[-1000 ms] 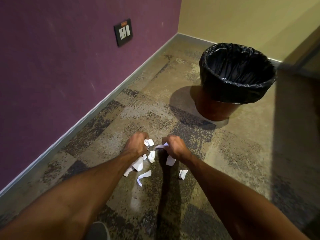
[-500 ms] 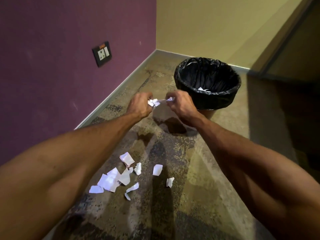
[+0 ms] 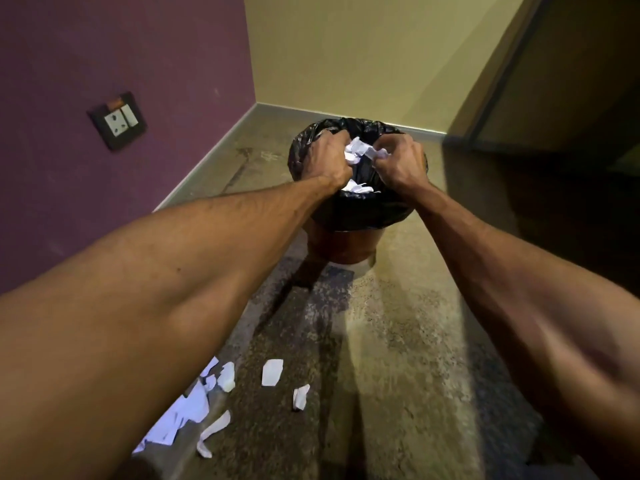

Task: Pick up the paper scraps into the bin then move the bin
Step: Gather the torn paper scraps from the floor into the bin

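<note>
White paper scraps are bunched up in both hands, right over the open top of the bin. The left hand has its fingers curled tight around some scraps, and the right hand pinches more of them. A few scraps lie inside the black bag already. This looks like the dropping step. Next, the fingers need to open so the paper falls in. More scraps lie on the carpet near the person, well apart from the bin, so more picking up is needed before the bin can be moved.
</note>
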Available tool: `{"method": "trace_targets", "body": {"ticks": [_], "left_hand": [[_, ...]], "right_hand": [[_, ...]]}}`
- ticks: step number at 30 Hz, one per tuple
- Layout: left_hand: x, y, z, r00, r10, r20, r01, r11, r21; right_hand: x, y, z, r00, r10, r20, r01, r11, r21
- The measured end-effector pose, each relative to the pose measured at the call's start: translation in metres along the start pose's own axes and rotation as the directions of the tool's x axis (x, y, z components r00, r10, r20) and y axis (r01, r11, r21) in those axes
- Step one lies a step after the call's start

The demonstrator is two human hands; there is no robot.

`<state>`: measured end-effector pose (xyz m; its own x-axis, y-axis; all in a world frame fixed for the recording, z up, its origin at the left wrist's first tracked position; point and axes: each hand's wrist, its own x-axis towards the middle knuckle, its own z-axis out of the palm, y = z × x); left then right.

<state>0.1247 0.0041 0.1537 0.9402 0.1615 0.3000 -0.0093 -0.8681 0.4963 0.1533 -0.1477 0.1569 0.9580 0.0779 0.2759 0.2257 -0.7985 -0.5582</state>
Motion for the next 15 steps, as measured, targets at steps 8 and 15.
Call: {"method": "trace_targets", "body": {"ticks": [8,15], "left_hand": [[0.018,-0.017,0.014,0.982,0.054,0.183,-0.055,0.998,-0.002],[-0.014,-0.052,-0.004,0.996,0.086,0.007,-0.086,0.996,-0.007]], "right_hand": [[0.010,0.001,0.006,0.991,0.070,0.118,-0.068,0.997,-0.024],[-0.009,-0.018,0.012,0.990,0.043,-0.133,-0.044,0.999,-0.002]]}}
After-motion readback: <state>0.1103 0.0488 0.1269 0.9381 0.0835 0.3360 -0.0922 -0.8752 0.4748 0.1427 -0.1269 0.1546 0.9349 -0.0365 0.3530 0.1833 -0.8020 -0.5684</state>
